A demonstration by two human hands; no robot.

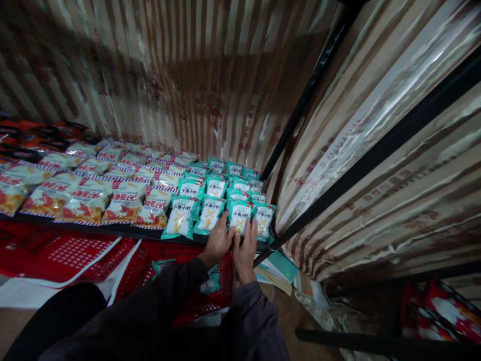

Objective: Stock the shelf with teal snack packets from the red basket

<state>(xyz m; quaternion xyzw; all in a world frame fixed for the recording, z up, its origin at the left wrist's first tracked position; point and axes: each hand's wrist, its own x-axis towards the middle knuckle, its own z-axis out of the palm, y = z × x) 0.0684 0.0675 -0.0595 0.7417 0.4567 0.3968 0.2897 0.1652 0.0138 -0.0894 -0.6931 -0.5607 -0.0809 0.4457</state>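
Observation:
A small teal-and-white snack bag [240, 211] stands at the shelf's front edge between my two hands. My left hand [218, 242] has its fingers bent against the bag's lower left side. Along the lower right side lie the fingers of my right hand [245, 254], fairly straight and close together. The two thumbs nearly meet at the bag's bottom. Matching teal bags [209, 213] surround it in rows, leaning upright on the dark shelf [128, 229]. Another one [263, 219] is just right of my right fingers.
Larger white snack bags with red print [88, 198] fill the shelf leftward. Below sits a red basket [173, 303] holding some teal bags, beside another red basket [56, 250]. Black shelf posts [311, 90] and striped sheeting [210, 100] bound the back and right.

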